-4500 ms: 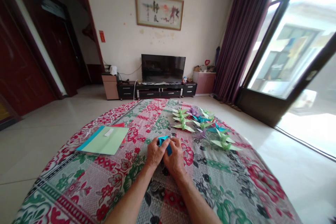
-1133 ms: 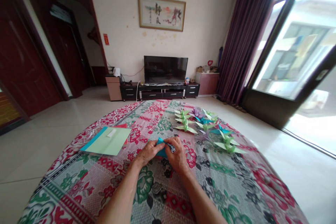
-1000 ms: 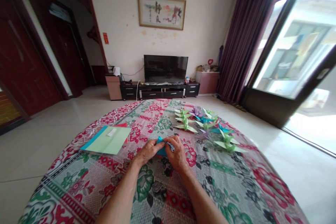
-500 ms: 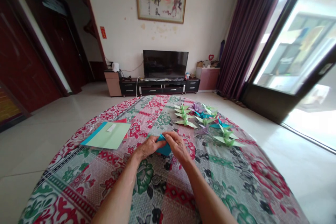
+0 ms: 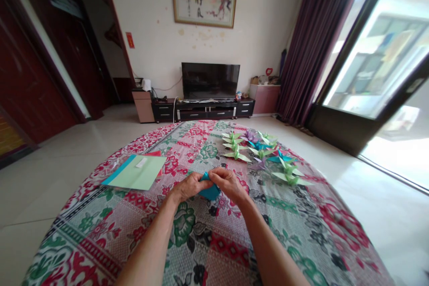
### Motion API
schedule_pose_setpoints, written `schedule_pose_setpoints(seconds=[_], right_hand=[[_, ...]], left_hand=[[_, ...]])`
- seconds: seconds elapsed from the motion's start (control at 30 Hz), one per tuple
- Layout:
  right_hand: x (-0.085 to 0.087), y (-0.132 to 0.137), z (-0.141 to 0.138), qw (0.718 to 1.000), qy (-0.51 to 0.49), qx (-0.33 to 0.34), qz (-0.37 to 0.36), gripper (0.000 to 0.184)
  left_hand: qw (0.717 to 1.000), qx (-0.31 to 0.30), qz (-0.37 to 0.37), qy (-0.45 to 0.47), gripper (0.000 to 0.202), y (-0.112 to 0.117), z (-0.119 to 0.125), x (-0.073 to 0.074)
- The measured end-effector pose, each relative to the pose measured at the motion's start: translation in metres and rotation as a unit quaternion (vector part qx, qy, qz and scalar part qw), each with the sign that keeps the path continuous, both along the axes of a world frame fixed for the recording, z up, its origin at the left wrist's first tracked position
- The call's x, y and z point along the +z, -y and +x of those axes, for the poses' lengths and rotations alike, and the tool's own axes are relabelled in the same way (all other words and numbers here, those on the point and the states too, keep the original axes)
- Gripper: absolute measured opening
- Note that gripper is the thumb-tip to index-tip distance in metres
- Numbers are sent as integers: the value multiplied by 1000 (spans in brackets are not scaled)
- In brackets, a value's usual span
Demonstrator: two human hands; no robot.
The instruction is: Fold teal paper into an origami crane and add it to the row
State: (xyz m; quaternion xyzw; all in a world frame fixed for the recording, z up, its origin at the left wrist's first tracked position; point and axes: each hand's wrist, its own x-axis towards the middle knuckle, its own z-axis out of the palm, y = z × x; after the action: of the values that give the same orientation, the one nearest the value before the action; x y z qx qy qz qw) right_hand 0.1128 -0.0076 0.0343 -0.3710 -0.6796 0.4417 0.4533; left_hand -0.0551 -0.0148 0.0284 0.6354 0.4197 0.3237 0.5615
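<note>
- Our left hand (image 5: 189, 187) and right hand (image 5: 228, 182) pinch the blue paper (image 5: 212, 193), fingers (image 5: 217, 175) closed on it.
- On the desk (image 5: 281, 237), sheets (image 5: 137, 176) lie to our left, cranes (image 5: 236, 153) to our right.

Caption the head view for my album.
Blue folded paper in left-hand grip and right-hand grip; paper cranes at right on flowered tablecloth.

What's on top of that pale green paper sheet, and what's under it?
On the pale green paper sheet lies a small white rectangular slip. Beneath, blue paper shows along its left edge and red paper at its upper right; the rest is covered.
</note>
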Motion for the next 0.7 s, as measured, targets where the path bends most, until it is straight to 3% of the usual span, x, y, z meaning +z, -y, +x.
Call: schedule_pose_setpoints(seconds=[0.3, 0.53, 0.7], right_hand=[[-2, -2, 3, 995, -11, 32, -99, 34], [3, -2, -5, 998, 7, -58, -29, 27], [6, 0, -5, 997, 6, -77, -30, 27]], left_hand=[[1000, -19, -5, -12, 25, 2, 1, 7], [999, 3, -39, 28, 35, 7, 1, 16], [998, 28, -39, 47, 38, 7, -3, 18]])
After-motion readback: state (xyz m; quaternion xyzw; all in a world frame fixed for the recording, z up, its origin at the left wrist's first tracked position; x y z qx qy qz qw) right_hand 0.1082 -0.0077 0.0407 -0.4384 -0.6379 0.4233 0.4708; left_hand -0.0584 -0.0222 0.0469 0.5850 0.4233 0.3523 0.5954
